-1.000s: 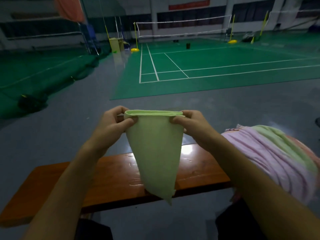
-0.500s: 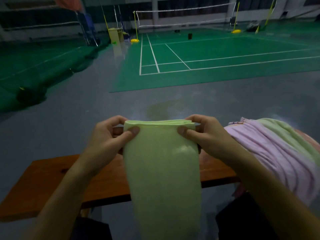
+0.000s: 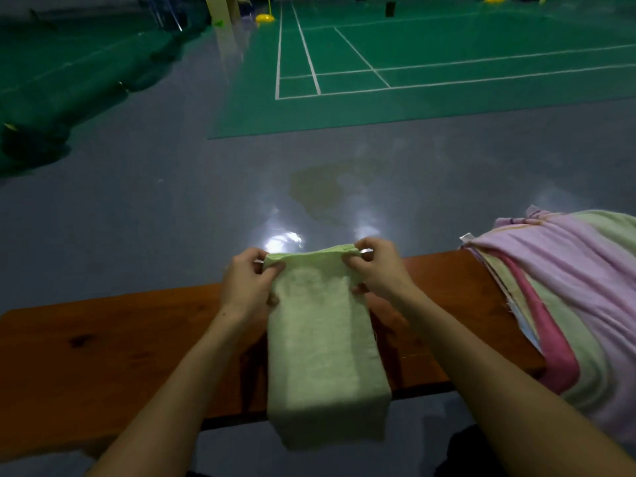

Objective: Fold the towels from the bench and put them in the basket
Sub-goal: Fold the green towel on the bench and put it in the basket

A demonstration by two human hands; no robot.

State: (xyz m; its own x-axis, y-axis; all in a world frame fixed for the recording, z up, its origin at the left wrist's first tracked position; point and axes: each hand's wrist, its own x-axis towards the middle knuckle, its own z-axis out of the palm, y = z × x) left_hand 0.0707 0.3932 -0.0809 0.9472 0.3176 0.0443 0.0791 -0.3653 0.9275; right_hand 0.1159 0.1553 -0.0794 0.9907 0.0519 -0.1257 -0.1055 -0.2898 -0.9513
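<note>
Green towel (image 3: pixel 323 352) hanging over near bench (image 3: pixel 103 342) edge, mid-fold. Left hand (image 3: pixel 246 284), right hand (image 3: pixel 377 270) pinching its top corners. Next probably: folding top down. Towel pile (image 3: pixel 568 287) waiting right. Basket not showing.

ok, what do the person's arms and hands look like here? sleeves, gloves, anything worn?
Both forearms are bare as far as the frame shows: no sleeves in view. The left hand and right hand wear no gloves, and no watch, band or ring shows. No markings or cables visible.
</note>
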